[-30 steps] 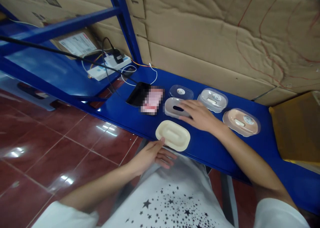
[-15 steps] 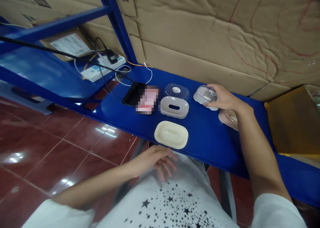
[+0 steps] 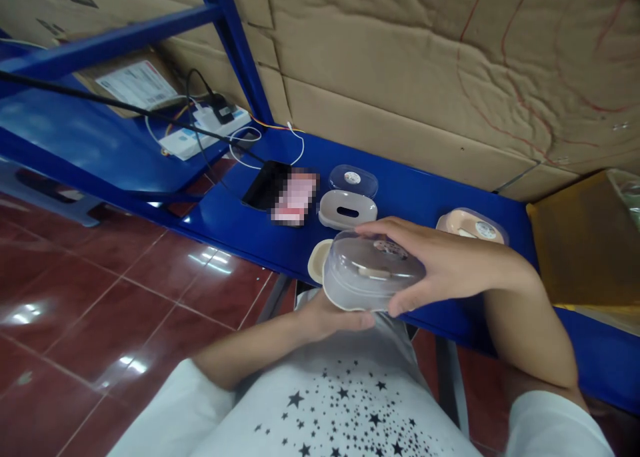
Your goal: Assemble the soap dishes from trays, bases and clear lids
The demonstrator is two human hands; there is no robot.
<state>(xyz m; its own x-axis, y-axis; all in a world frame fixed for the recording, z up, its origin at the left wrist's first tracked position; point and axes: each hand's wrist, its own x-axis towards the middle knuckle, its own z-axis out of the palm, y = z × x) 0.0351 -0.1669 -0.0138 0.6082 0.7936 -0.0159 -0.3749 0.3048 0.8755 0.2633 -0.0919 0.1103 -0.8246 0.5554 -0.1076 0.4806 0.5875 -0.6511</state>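
Note:
My right hand [image 3: 445, 260] grips a soap dish with a clear domed lid [image 3: 367, 270] from its right end, thumb and fingers on opposite sides. A round sticker shows on the lid near the fingers. My left hand [image 3: 330, 320] supports the same soap dish from below, its thumb along the near edge and its other fingers hidden. Behind the held dish lies a cream oval tray [image 3: 319, 262], partly covered from view. Farther back are a whitish dish part with an oval slot [image 3: 347, 210] and a separate clear lid [image 3: 353, 179] with a sticker.
A second lidded soap dish [image 3: 473, 229], peach inside, sits on the blue shelf [image 3: 410, 193] at right. A black case and blurred phone [image 3: 295, 198] lie left. Beyond them are a power strip [image 3: 203, 133] and cables. A brown box [image 3: 583, 250] stands far right; cardboard lines the back.
My right hand has lifted the lidded soap dish off the shelf and brought it toward my body. My left hand has risen to meet it from below.

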